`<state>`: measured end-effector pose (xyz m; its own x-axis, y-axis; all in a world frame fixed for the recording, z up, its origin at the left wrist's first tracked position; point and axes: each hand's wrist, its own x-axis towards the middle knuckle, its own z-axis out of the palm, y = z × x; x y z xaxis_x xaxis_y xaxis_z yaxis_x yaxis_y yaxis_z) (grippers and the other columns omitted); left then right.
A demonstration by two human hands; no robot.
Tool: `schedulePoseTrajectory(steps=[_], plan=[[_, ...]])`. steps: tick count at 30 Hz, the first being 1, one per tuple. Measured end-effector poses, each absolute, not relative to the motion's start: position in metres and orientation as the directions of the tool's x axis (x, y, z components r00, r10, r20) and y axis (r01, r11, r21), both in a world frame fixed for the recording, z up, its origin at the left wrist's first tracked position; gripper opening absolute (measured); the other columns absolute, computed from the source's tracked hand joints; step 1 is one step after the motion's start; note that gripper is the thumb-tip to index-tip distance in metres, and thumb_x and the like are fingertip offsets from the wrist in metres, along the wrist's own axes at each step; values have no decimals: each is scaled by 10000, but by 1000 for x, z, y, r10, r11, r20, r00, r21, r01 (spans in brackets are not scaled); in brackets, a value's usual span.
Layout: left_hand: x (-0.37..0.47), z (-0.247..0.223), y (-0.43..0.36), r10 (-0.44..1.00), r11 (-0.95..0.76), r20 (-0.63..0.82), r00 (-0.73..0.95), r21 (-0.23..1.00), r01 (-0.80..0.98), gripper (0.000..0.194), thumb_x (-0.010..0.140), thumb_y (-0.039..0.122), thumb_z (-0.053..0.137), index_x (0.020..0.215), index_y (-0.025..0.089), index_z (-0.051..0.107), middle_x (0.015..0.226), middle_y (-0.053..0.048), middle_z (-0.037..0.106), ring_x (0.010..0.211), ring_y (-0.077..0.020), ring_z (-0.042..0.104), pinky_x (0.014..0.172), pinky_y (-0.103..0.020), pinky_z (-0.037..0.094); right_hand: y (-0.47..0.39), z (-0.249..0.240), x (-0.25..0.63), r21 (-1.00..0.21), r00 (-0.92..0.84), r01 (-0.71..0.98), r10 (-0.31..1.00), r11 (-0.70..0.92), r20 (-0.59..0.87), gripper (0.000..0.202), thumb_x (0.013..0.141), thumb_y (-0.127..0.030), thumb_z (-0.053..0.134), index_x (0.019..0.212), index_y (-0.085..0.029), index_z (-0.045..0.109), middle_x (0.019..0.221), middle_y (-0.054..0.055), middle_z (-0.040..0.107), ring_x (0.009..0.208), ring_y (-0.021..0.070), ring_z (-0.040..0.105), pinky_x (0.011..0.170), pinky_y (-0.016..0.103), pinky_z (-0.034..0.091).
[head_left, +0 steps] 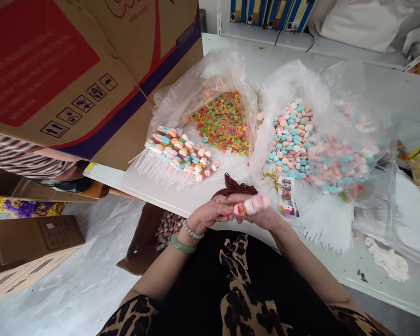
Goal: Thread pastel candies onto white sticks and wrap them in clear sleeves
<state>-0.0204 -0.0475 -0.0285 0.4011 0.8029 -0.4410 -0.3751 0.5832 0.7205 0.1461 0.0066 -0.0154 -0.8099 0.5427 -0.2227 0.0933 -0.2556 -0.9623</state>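
Low over the table's near edge, a short row of pink and white candies [254,205], blurred by motion, lies between my hands. My left hand [215,209] pinches its left end, where red and yellow show. Around the candies from behind and below is my right hand [264,218], closed, with its fingers partly hidden. A dark brown cloth [235,186] lies just beyond my hands. To the left rests a pile of pastel candies threaded on white sticks [182,151]. Gold twist ties [273,176] and a printed label sheet [288,198] are near my right hand.
Beyond are a plastic bag of small ring candies [227,123] and bags of pastel candies [294,135]. White sticks [331,224] lie on the right. A large carton [126,116] covers the table's left end; an open box [143,242] stands below, near a person's striped clothing [21,161].
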Motion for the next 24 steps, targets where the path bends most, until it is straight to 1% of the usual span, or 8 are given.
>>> schedulePoseTrajectory(steps=[3, 6, 9, 11, 14, 18, 20, 24], plan=[[-41, -14, -46, 743, 606, -425, 517, 754, -252, 325, 543, 439, 822, 575, 140, 696, 445, -23, 532, 373, -61, 296, 405, -233, 136, -13, -3, 148, -971, -795, 163, 606, 175, -24, 234, 864, -405, 585, 928, -207, 694, 823, 64, 692, 693, 186, 616, 637, 334, 486], [-63, 6, -40, 728, 535, -438, 528, 844, -38, 280, 570, 377, 809, 486, 163, 650, 422, -2, 482, 416, -94, 357, 434, -238, 230, -28, -2, 145, -725, -809, 239, 545, 646, 219, 252, 931, -334, 484, 789, -210, 652, 653, 57, 609, 619, 185, 550, 669, 362, 451], [-71, 23, -42, 841, 310, -360, 403, 932, 186, 169, 563, 259, 814, 522, 195, 664, 482, 5, 536, 487, -125, 444, 496, -240, 323, -25, -4, 139, -474, -898, 236, 377, 848, 228, 259, 949, -228, 434, 763, -197, 612, 644, 73, 579, 592, 186, 516, 690, 370, 433], [-62, 27, -50, 975, 140, -184, 126, 946, 294, 217, 586, 191, 789, 481, 206, 600, 469, 3, 494, 503, -140, 458, 533, -255, 354, -14, -2, 129, -445, -897, 290, 403, 847, 183, 222, 917, -174, 466, 747, -183, 609, 640, 91, 592, 576, 190, 517, 682, 370, 436], [-34, 18, -66, 956, 59, 71, -286, 904, 423, 148, 730, 188, 688, 602, 205, 616, 594, -51, 530, 629, -197, 532, 648, -305, 411, 5, 1, 108, -699, -742, 397, 656, 594, 136, 221, 863, -172, 523, 668, -178, 628, 550, 48, 591, 508, 165, 503, 580, 304, 443], [-14, -6, -79, 807, 64, 60, -588, 980, 187, 197, 848, 383, 621, 940, 208, 637, 770, -68, 602, 760, -210, 596, 750, -319, 462, 8, 0, 81, -920, -624, 276, 780, 279, 49, 355, 921, -280, 411, 661, -189, 635, 412, -90, 456, 341, 96, 323, 440, 235, 434], [-22, -17, -82, 850, 108, -178, -496, 980, -166, 363, 863, 538, 568, 1011, 208, 595, 779, -58, 622, 709, -195, 617, 693, -313, 491, -1, -6, 77, -959, -627, 204, 778, 196, 26, 361, 943, -265, 405, 646, -214, 604, 404, -98, 406, 332, 99, 313, 445, 246, 445], [-54, -32, -90, 829, 554, -456, 325, 587, -591, 663, 723, 761, 581, 1018, 166, 579, 790, -94, 660, 582, -206, 651, 509, -299, 496, -12, -23, 91, -951, -657, 204, 753, 232, 42, 324, 905, -340, 551, 613, -222, 628, 506, -31, 494, 505, 135, 474, 560, 270, 467]])
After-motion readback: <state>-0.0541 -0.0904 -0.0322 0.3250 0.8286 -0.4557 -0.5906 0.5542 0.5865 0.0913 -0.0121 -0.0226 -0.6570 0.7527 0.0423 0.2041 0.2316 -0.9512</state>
